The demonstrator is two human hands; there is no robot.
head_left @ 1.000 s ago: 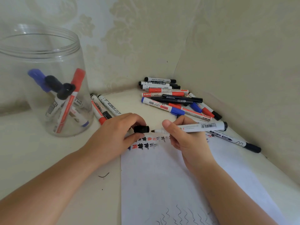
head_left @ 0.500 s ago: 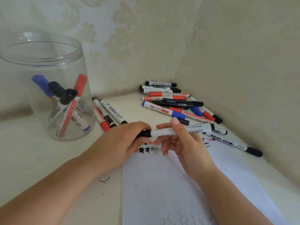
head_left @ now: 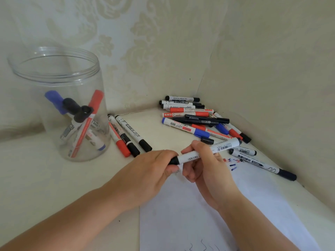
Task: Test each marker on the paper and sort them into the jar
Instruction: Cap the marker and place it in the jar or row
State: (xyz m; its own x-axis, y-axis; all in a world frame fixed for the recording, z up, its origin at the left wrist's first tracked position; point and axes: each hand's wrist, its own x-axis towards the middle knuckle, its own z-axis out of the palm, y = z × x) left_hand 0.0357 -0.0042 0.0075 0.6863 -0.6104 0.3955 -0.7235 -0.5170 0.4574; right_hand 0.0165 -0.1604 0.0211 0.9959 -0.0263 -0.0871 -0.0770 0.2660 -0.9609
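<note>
Both hands hold one white-barrelled marker (head_left: 204, 153) above the paper (head_left: 226, 214), its long axis running left-near to right-far: the left hand (head_left: 150, 174) pinches its black cap, the right hand (head_left: 206, 165) grips the barcoded barrel.

Jar (head_left: 59, 113) stands at left, markers inside. Three markers (head_left: 126, 135) lie just right of it. Marker pile (head_left: 197, 120) occupies the far corner. Paper (head_left: 217, 214) lies nearest, at right.
</note>
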